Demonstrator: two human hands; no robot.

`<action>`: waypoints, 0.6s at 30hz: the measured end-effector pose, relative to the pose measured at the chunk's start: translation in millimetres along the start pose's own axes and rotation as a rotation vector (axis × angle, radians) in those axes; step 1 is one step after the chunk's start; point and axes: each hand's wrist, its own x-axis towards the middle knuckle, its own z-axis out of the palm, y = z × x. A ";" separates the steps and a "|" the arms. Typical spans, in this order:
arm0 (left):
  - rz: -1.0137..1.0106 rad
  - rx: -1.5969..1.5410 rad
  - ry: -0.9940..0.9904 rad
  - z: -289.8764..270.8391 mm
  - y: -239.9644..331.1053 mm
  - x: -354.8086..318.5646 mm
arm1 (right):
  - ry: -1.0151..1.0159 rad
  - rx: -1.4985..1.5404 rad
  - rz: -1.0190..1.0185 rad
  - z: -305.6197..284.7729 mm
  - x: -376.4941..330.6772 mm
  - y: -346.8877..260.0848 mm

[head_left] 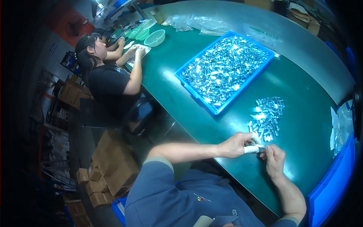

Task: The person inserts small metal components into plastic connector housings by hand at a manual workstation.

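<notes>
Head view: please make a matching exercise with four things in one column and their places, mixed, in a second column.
Things:
1. blue plastic tray of shiny metal parts
2. loose pile of shiny metal parts
3. pale green plastic bowl
4. stack of brown cardboard boxes

Places:
A. on the floor, left of the table
B. just beyond the two hands
C. far end of the green table, near a co-worker
D. middle of the green table

Pairs: 1-D, 2-B, 3-C, 4-A

A shallow blue plastic tray (186,80) heaped with small shiny metal pieces is set on the dark green surface (162,75). Clear plastic bags (196,23) are laid beyond it, near a pale green plastic bowl (154,37). A co-worker in a black shirt (107,81) is seated at the left. Brown cardboard boxes (109,166) are stacked on the floor.
</notes>
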 end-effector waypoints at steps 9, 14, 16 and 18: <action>-0.005 0.091 0.017 -2.7 -6.9 -2.0 | -0.017 -0.086 -0.105 2.4 3.1 -4.0; -0.019 0.025 0.024 -2.1 -4.0 -2.0 | 0.102 -0.063 -0.184 4.3 3.3 -2.2; 0.005 0.104 0.018 -2.5 -7.4 -2.9 | 0.071 -0.097 -0.199 2.2 5.6 -3.7; 0.019 0.131 0.024 -2.2 -1.2 -2.3 | 0.045 -0.131 -0.212 -0.9 5.0 -4.8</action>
